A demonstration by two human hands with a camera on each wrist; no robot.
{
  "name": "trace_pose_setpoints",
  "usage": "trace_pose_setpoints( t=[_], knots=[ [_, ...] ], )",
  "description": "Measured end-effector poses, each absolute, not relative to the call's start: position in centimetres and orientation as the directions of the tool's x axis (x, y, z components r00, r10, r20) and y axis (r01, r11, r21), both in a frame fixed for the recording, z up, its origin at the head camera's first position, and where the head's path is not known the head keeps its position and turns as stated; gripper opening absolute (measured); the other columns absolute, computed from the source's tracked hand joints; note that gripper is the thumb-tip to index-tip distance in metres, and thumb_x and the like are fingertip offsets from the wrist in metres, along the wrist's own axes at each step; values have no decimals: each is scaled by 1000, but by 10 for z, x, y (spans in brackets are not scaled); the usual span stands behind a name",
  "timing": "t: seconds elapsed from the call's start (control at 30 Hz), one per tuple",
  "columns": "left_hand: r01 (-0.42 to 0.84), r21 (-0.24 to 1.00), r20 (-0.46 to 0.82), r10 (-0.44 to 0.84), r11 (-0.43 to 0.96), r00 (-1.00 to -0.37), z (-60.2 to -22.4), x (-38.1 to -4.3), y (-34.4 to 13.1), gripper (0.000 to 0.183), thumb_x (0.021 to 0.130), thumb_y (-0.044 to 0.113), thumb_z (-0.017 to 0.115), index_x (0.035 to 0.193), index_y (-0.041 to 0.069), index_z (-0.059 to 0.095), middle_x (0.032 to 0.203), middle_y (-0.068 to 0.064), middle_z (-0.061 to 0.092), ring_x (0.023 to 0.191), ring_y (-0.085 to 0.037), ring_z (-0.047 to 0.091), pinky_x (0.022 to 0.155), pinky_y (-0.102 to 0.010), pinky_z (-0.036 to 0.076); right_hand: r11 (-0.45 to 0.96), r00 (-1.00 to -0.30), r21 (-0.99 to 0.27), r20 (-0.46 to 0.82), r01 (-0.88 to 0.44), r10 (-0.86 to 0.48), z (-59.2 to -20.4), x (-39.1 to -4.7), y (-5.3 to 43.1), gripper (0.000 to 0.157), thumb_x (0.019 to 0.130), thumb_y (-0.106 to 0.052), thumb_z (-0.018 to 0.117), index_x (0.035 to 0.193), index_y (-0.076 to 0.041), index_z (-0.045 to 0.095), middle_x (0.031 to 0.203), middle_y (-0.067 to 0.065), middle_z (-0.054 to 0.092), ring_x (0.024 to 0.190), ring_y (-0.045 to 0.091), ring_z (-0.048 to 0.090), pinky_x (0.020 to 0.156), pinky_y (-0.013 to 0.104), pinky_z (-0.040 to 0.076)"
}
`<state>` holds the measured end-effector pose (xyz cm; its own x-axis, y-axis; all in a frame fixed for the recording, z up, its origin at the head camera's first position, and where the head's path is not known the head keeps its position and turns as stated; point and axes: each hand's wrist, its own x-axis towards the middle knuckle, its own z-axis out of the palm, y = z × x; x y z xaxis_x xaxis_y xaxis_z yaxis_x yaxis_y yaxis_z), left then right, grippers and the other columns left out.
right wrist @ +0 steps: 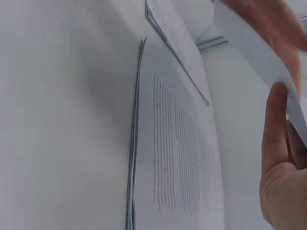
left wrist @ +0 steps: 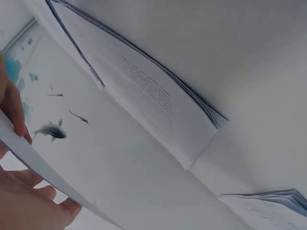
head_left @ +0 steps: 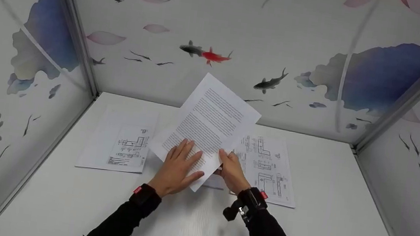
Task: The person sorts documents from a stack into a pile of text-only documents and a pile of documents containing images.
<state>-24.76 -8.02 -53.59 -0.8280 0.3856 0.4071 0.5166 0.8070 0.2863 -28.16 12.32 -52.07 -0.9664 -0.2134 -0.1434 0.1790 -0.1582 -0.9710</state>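
A white printed paper (head_left: 214, 114), covered in lines of text, is held tilted above the table. My left hand (head_left: 178, 168) lies on its face with fingers spread. At its lower right edge, my right hand (head_left: 231, 170) pinches the paper, thumb on top. The left wrist view shows the paper (left wrist: 43, 177) nearly edge-on, between the left hand (left wrist: 33, 203) and fingers of the right hand (left wrist: 14, 105). In the right wrist view, the right hand (right wrist: 283, 177) grips the paper (right wrist: 254, 48). Whether it is one sheet or several, I cannot tell.
A stack of paper with a technical drawing (head_left: 114, 146) lies at the left, another drawing stack (head_left: 271, 169) at the right. Between them is a stack of text pages (right wrist: 177, 158), mostly hidden in the head view. Printed wall panels (head_left: 221, 23) enclose the white table (head_left: 322, 212).
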Motion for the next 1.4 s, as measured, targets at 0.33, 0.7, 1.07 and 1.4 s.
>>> trace_pose_setpoints(
  t=[0.33,0.7,1.07,1.4],
  knots=[
    [49,846,105,-76,531,-992,-524,-268,-113,57,99,25,54,147,1,37,145,-24,47,136,-38,44,110,-48,38,-80,-956,-983,-140,165,-260,-515,-291,165,35,107,-22,36,130,2,49,115,12,69,94,20,70,74,35,56],
    [-157,983,-155,-36,93,-987,-527,-268,-119,24,100,12,53,120,2,61,93,-14,71,64,-17,63,45,-26,46,-61,-970,-980,-174,187,-171,-521,-293,168,36,106,-20,42,139,-7,47,120,15,66,97,21,68,77,37,57],
    [-201,979,-196,-150,18,-969,-543,-268,-104,26,103,9,45,124,-2,55,105,-19,69,73,-19,70,61,-34,59,233,-955,-938,-283,255,-93,-539,-285,155,61,95,-15,63,148,-7,35,117,18,63,84,21,66,65,31,55],
    [-245,953,-222,-139,180,-965,-557,-274,-108,31,101,5,43,130,-3,50,109,-21,65,74,-20,69,66,-38,59,410,-958,-885,-276,222,-77,-550,-274,155,64,91,-8,64,149,-9,37,93,14,61,72,22,67,57,30,56]
  ],
)
